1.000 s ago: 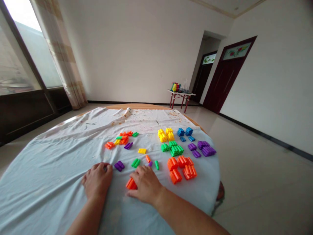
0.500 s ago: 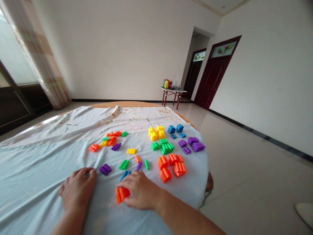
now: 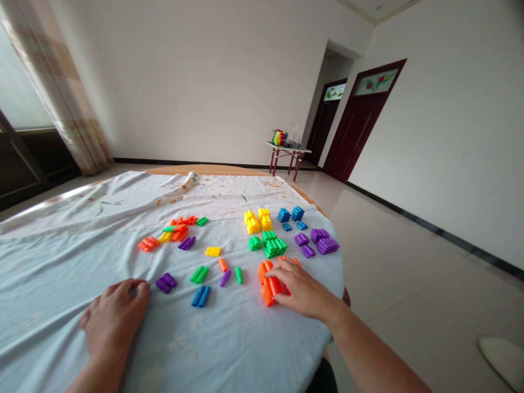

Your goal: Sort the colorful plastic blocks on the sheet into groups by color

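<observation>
My right hand (image 3: pixel 305 288) is closed around a bundle of orange tube-shaped plastic blocks (image 3: pixel 273 287), over the group of orange blocks (image 3: pixel 264 267) on the right of the table. Its fingers partly cover that group. My left hand (image 3: pixel 115 312) rests palm down on the cloth with its fingers loosely apart and holds nothing. Just beyond it lies a purple block bundle (image 3: pixel 166 283). Between the hands are a blue block pair (image 3: pixel 201 296), a green block pair (image 3: pixel 199 274), and single orange (image 3: pixel 223 265), purple (image 3: pixel 225 278) and green (image 3: pixel 239 275) blocks.
Sorted yellow (image 3: pixel 257 220), green (image 3: pixel 272 244), blue (image 3: pixel 291 214) and purple (image 3: pixel 325 241) bundles stand at the right. A mixed pile (image 3: pixel 177 232) lies farther left, near a yellow bundle (image 3: pixel 213 251). A pale wrinkled cloth (image 3: pixel 176 349) covers the round table. A small table (image 3: pixel 289 147) stands behind.
My right hand has moved right with the orange bundle, from the near middle to the orange group, uncovering the blue pair. My left hand stays on the cloth. The view has shifted slightly.
</observation>
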`<state>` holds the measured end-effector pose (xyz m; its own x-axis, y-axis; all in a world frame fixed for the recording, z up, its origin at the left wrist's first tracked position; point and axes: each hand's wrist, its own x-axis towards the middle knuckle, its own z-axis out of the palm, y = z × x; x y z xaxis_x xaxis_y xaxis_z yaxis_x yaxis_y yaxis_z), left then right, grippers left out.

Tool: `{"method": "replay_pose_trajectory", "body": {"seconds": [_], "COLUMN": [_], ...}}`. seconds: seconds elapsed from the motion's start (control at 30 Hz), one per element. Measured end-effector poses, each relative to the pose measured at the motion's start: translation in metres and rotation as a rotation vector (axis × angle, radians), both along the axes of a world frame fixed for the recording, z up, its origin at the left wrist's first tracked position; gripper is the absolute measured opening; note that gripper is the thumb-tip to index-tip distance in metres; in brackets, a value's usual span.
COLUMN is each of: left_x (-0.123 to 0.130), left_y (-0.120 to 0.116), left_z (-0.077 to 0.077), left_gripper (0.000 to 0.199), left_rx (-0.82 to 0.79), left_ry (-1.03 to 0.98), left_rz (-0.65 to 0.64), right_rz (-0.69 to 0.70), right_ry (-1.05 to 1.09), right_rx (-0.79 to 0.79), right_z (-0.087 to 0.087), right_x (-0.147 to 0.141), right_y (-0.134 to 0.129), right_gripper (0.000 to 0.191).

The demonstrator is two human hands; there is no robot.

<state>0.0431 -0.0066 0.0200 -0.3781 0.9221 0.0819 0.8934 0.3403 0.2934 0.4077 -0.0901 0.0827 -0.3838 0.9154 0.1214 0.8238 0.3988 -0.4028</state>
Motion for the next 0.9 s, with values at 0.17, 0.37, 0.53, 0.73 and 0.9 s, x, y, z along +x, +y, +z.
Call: {"method": "replay_pose_trajectory", "body": {"seconds": [0.17,0.37,0.53,0.73,0.9], "left_x": [0.001,0.001,0.003,0.004,0.004], "left_y": [0.000,-0.002,-0.004,-0.005,-0.007], "left_z": [0.001,0.002,0.003,0.003,0.004], "left_gripper": [0.049,0.048,0.048,0.047,0.046], "left_rx": [0.015,0.031,0.095,0.093,0.085], "left_ry": [0.003,-0.043,-0.091,-0.107,-0.105], "left_rz": [0.011,0.009,-0.014,-0.017,-0.015], "right_rz": [0.035,0.007,0.005,0.144,0.101], "right_ry": [-0.015,0.011,0.100,0.282,0.250], "right_rx": [-0.028,-0.023,0.029,0.091,0.072], "right_z": [-0.005,-0.009,0.002,-0.004,-0.033], "right_x": [0.001,0.004,-0.012,-0.085,-0.137], "right_y": [0.000,-0.002,-0.007,0.007,0.035], "right_gripper": [0.044,0.045,0.037,0.026,0.031]}}
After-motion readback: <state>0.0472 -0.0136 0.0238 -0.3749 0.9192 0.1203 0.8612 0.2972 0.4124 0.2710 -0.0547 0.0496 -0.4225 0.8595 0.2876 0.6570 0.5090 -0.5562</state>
